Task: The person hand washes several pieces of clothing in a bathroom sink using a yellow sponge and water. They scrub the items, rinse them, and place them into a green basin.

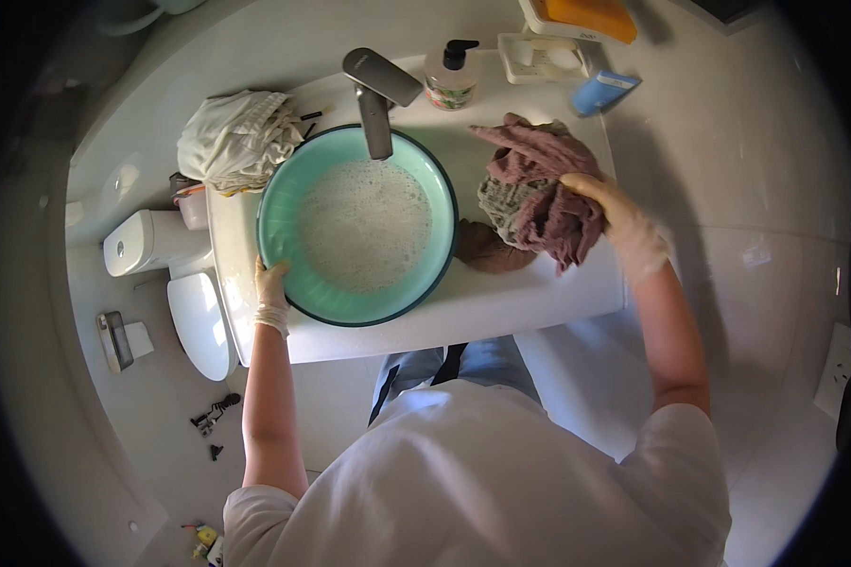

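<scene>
A green plastic basin [440, 283] with a dark rim stands in the white washbasin, holding foamy water [365, 223]. My left hand [271, 289], in a thin pale glove, grips the basin's near left rim with the thumb over the edge. To the right, my right hand [610, 209], gloved too, holds the right side of a crumpled mauve cloth [560, 212]. Bunched with it is a grey-beige cloth [503, 202]. Below them a brown cloth [493, 248] lies against the basin's right side. My right fingers are partly hidden by the fabric.
A dark grey faucet [377, 124] reaches over the basin's far rim. Behind stand a pump bottle [452, 81], a soap dish [542, 60] and a blue tube [603, 92]. A heap of white cloth [237, 142] sits at the back left. Left is a toilet [202, 326].
</scene>
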{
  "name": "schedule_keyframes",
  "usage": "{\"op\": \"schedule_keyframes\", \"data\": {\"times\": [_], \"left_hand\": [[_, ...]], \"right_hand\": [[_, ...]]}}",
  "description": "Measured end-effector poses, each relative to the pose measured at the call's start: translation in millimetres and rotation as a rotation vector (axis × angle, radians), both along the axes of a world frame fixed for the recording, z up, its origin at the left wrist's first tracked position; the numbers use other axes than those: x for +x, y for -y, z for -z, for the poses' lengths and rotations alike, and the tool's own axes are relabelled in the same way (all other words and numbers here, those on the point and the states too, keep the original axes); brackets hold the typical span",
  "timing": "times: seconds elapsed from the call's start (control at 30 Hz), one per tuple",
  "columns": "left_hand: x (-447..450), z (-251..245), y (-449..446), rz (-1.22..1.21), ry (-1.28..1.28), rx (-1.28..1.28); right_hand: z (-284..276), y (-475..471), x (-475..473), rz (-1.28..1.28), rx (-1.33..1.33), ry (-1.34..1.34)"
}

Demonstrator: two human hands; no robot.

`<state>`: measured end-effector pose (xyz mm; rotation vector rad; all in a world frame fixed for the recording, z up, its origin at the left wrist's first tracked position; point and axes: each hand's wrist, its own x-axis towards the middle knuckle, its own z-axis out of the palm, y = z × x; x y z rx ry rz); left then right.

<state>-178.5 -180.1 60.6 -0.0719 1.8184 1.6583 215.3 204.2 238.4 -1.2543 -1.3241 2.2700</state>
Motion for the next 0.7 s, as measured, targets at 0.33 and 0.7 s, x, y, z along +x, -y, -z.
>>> {"op": "schedule_keyframes", "data": {"times": [0.33, 0.7], "left_hand": [[10, -9, -5, -0.032, -0.024, 0.078], [0, 13, 1, -0.045, -0.014, 0.034]], "right_hand": [[-115, 95, -73, -0.269, 0.016, -0.270], [51, 184, -216, -0.316, 0.273, -0.129]]}}
